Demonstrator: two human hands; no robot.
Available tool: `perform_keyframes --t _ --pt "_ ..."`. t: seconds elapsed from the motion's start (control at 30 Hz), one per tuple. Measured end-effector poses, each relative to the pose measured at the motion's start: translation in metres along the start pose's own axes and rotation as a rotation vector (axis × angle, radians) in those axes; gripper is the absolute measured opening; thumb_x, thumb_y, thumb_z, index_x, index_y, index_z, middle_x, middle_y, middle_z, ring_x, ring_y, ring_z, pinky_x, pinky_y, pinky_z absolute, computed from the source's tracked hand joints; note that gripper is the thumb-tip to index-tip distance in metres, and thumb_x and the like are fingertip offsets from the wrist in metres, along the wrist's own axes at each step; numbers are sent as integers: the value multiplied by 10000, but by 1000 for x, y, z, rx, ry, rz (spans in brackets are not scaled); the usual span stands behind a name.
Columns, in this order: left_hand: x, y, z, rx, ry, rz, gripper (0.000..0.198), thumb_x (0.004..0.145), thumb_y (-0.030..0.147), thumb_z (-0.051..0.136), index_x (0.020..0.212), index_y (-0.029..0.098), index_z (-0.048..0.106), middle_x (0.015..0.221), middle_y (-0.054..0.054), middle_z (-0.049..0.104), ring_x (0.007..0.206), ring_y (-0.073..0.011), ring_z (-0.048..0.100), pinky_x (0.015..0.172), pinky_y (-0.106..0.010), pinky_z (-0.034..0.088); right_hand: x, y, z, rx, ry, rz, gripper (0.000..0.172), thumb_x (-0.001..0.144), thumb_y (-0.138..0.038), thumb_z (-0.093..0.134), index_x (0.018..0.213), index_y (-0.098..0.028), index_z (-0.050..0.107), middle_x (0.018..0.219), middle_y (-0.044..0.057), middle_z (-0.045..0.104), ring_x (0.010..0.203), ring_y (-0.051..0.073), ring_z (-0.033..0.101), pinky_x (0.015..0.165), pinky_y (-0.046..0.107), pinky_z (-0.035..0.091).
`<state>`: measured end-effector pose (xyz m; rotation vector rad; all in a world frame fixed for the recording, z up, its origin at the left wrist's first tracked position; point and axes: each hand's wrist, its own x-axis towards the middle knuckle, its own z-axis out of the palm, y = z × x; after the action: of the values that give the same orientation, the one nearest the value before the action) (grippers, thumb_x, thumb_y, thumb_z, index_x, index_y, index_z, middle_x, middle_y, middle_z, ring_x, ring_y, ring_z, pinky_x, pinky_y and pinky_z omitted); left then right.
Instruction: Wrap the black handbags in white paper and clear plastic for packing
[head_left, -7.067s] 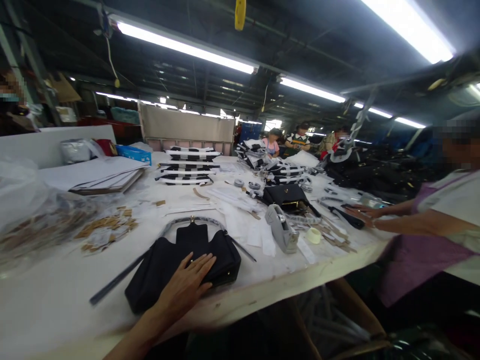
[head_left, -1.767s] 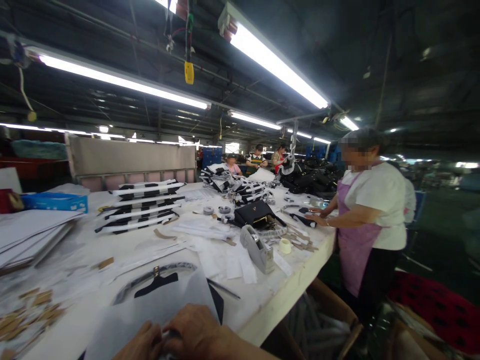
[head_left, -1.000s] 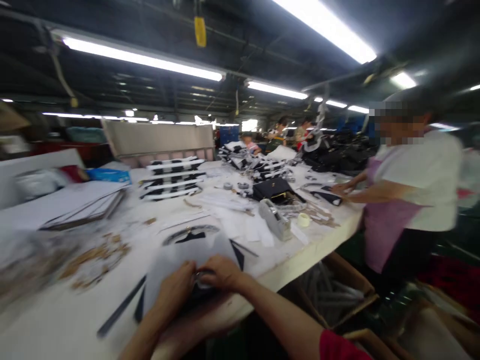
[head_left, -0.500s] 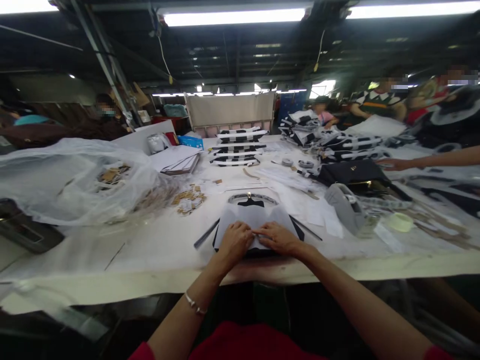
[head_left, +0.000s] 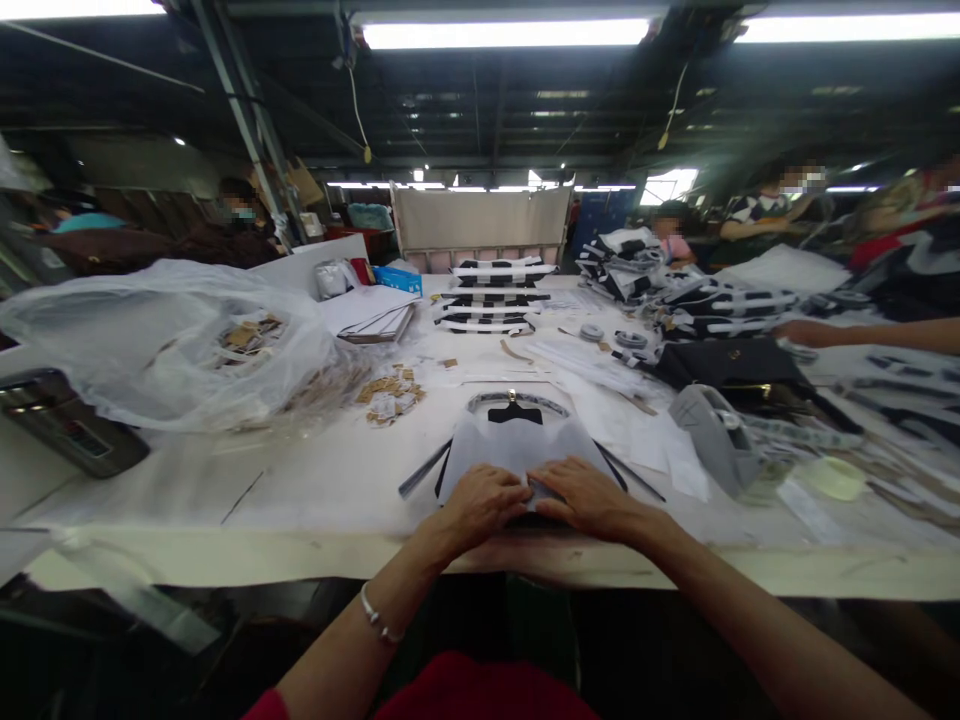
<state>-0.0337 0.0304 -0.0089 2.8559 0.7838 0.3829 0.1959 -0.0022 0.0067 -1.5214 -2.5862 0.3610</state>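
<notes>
Okay, closest are the person's left hand [head_left: 480, 505] and right hand [head_left: 585, 497], together and flat, fingertips almost meeting, pressing down on a pale wrapping sheet [head_left: 517, 450] rather than clamping it; the sheet is folded over a black handbag [head_left: 516, 414], which sits just behind the front edge of the counter [head_left: 225, 555], mostly covered; its curved metal handle [head_left: 484, 402] lies flat beyond the sheet, and thin dark strips [head_left: 424, 470] splay out at both sides; risk: lifting the hands too soon could let the fold spring open, and a careless shove could push the bag over the edge; a beaded bracelet [head_left: 379, 625] on the left wrist might snag the sheet; to the right are a grey tape dispenser [head_left: 712, 440], a second black handbag [head_left: 727, 365] and a co-worker's hand [head_left: 802, 333]; farther back, striped stacks [head_left: 495, 297]; no brand or writing readable.
</notes>
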Motion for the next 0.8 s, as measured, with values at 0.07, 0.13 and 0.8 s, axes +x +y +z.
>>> perform_keyframes --t 0.07,0.13,0.8 --pt "-2 3 3 7 15 -17 214 982 356 528 1169 289 608 1190 -5 659 1121 -211 586 1045 -407 367 -6 1 12 -13 37 8 576 933 -546 487 1422 -241 485 1437 104 524 1339 298 452 1153 529 238" --pt "-4 7 7 18 25 -63 235 981 356 527 1201 303 591 1212 -13 650 1203 -234 538 1104 -479 299 -9 1 22 -31 43 4 644 910 -565 519 1451 -224 446 1474 114 480 1375 298 406 1171 530 209" --pt "53 -7 29 11 -60 -272 453 1033 443 259 1404 272 454 1513 -112 394 1388 -364 338 1092 -661 259 -3 5 0 77 -85 -33 713 769 -563 686 1379 -230 525 1449 114 505 1365 322 412 1155 524 252"
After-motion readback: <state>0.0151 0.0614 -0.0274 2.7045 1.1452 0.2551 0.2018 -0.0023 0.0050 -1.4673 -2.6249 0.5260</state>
